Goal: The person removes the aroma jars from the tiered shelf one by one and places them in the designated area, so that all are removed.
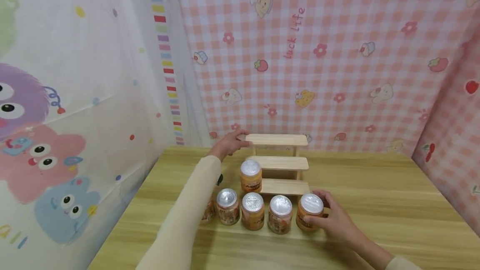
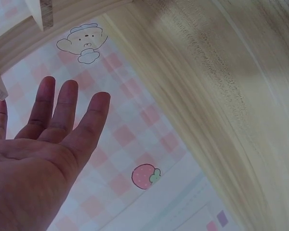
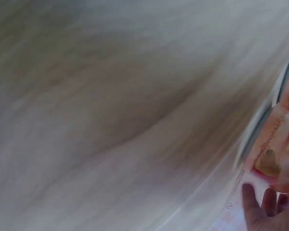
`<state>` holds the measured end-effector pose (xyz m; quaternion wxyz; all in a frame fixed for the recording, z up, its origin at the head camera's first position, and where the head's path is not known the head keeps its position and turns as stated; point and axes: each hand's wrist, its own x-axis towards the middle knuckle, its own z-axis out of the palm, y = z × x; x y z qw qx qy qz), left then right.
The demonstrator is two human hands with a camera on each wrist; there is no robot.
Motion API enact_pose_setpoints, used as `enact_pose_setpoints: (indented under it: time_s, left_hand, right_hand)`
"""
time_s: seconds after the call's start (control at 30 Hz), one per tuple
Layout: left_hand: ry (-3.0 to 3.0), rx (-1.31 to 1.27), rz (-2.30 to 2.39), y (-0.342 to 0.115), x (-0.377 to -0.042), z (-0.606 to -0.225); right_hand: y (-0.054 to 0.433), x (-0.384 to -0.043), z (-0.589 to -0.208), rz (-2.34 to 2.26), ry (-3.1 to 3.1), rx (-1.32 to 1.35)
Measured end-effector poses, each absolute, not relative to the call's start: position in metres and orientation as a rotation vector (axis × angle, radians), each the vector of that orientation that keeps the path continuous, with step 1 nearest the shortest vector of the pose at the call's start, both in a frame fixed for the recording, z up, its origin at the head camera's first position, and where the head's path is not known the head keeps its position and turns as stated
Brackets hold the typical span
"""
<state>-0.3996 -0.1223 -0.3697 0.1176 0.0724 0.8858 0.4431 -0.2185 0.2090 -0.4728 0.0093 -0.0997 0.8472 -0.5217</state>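
Note:
My left hand [image 1: 230, 143] is at the left end of the top step of a small three-step wooden stand [image 1: 277, 140]. In the left wrist view its fingers [image 2: 55, 115] are spread and nearly straight, close to the stand's underside. My right hand [image 1: 335, 218] holds the rightmost jar [image 1: 310, 213], thumb in front and fingers behind it. That jar has a silver lid and an orange label. Another such jar [image 1: 251, 177] stands upright at the left end of the lowest step. In the right wrist view, part of an orange-labelled jar [image 3: 274, 149] shows at the right edge.
Several similar silver-lidded jars stand in a row before the stand, among them one jar [image 1: 253, 211] near the middle. The leftmost jar [image 1: 208, 212] is partly hidden by my left sleeve [image 1: 187, 211]. A checked cloth [image 1: 337, 74] hangs behind the wood-grained table [image 1: 375, 186].

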Motion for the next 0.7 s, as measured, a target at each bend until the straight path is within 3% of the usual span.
enact_pose_setpoints:
  time_s: [0.7]
  left_hand:
    - [2.588,0.194,1.302,-0.122,-0.4,-0.367]
  right_hand:
    - [0.172,-0.245,-0.418,-1.834,2.658,-0.374]
